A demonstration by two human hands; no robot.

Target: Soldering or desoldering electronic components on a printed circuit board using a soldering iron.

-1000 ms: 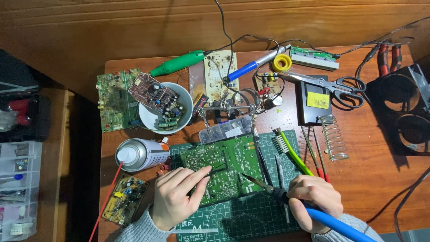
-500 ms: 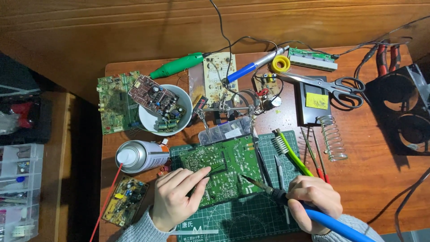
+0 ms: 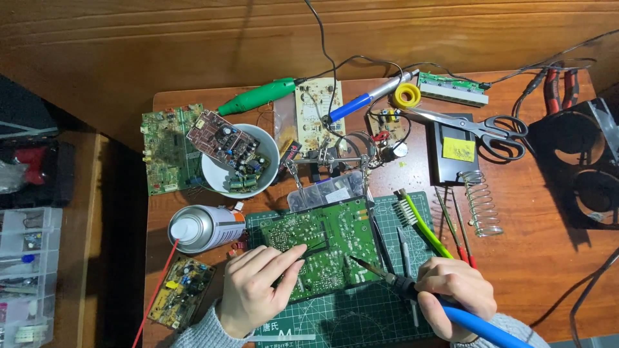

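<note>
A green circuit board lies solder side up on a green cutting mat. My left hand rests on the board's left part and pinches thin dark tweezers whose tips touch the board. My right hand grips a soldering iron with a blue handle. Its tip points left at the board's lower right area, just right of the tweezers.
A spray can lies left of the board. A white bowl holds boards and parts. A green brush, a coil stand, scissors and a helping-hands clamp surround the mat. A small board sits at lower left.
Both hands stay nearly still. The soldering iron tip and the tweezers hold the same spots on the board.
</note>
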